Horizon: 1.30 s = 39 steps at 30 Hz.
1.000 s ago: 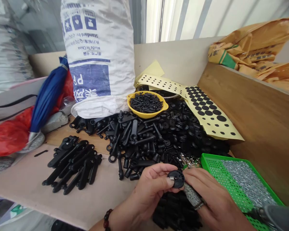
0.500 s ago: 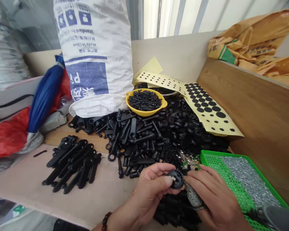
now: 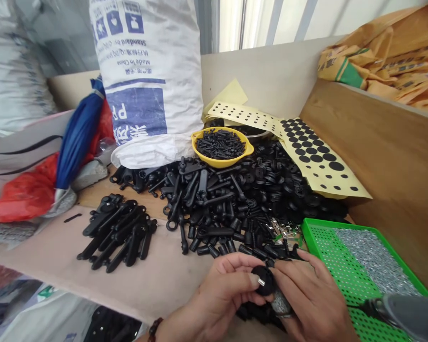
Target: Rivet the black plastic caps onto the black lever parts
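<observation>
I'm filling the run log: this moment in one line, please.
left hand: holds black disc; right hand: at disc's edge; green tray: small metal parts; yellow bowl: black parts

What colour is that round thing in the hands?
The round thing is black, with a small silver piece on it; the head view shows it best.

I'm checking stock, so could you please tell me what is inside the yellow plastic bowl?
The yellow plastic bowl holds heaped small black ridged rods; its floor and lower layers are covered.
</observation>
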### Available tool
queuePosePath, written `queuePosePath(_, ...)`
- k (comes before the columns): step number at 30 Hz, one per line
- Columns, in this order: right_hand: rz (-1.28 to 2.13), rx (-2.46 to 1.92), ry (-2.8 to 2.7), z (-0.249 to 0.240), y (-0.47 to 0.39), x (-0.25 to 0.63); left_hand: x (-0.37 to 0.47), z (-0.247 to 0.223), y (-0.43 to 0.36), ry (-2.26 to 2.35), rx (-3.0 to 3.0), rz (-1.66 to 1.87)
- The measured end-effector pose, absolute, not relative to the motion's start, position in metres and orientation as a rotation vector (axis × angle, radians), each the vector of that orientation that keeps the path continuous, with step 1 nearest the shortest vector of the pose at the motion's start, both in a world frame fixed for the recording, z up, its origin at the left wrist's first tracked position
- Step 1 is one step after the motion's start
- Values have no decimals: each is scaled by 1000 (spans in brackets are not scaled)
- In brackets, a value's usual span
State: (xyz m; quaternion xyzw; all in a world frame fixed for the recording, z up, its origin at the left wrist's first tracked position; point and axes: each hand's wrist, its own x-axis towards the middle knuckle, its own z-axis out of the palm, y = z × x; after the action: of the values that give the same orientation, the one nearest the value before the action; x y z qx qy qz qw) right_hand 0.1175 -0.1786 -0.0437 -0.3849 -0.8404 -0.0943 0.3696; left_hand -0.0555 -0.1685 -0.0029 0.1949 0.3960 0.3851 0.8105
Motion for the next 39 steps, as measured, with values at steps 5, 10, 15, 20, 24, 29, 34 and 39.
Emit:
queuePosePath(5, -234, -877, -2185, -33, -184, 102, -68, -2, -188, 969, 410, 921)
queuePosePath(10, -192, -800, -2225, -30, -190, 84, -83, -6, -209, 1057, 398, 995)
queuePosePath(15, -172, -752, -2252, -34, -199, 67, -97, -5, -224, 1054, 365, 1045)
queuePosePath(20, -168, -734, -2283, -31, -205, 57, -106, -5, -235, 1003, 329, 989)
queuePosePath(24, -139, -710, -2287, -34, -211, 57, -109, -11, -243, 939, 296, 1007)
queuePosePath(29, -111, -714, -2320, -44, -216, 56, -107, -12, -248, 984, 280, 1098)
queuePosePath(34, -85, -732, -2299, -54, -223, 48, -109, -10, -248, 1108, 260, 1099)
queuePosePath(39, 233, -814, -2396, -62, -234, 55, -115, -22, -248, 1197, 295, 999)
